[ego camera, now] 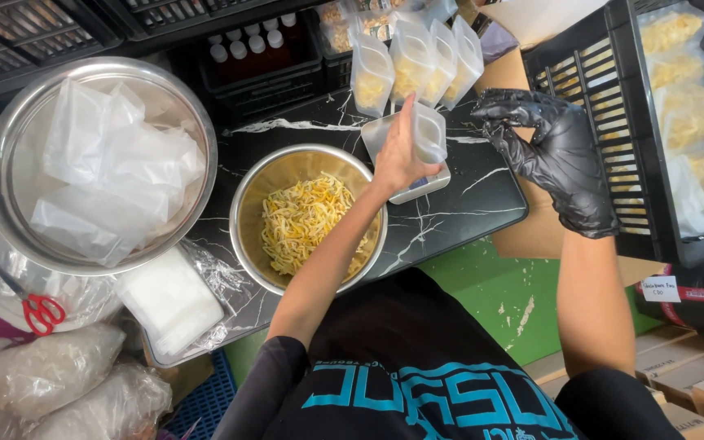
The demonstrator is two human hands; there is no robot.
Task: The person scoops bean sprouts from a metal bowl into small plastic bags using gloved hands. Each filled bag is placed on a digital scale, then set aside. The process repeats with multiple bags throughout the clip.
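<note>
**Bare hand on a pouch over the scale, gloved hand lifted beside it**

The left hand (401,155) is bare and reaches across the steel bowl of yellow shredded food (307,218). Its fingers are closed around the near side of a clear plastic pouch (425,130), thumb towards the bowl and the other fingers wrapped behind, so the pouch stands upright in the grip. Directly under those fingers sits a small white scale (424,184) on the black marble-patterned tabletop (466,212); whether the pouch touches the scale cannot be told.

The right hand (552,151) wears a black glove and hangs just to the right of the pouch, apart from it. Its fingers are curled loosely inwards with the tips drawn near each other; whether anything is pinched between them cannot be told.

Beyond the left fingertips, a row of filled pouches (413,61) leans together at the table's far edge. To the right of the gloved fingers stands a black crate (613,122) holding more filled bags. Well to the left of the bare hand, a large steel bowl of empty pouches (99,163) rests, with red-handled scissors (38,310) below it.
</note>
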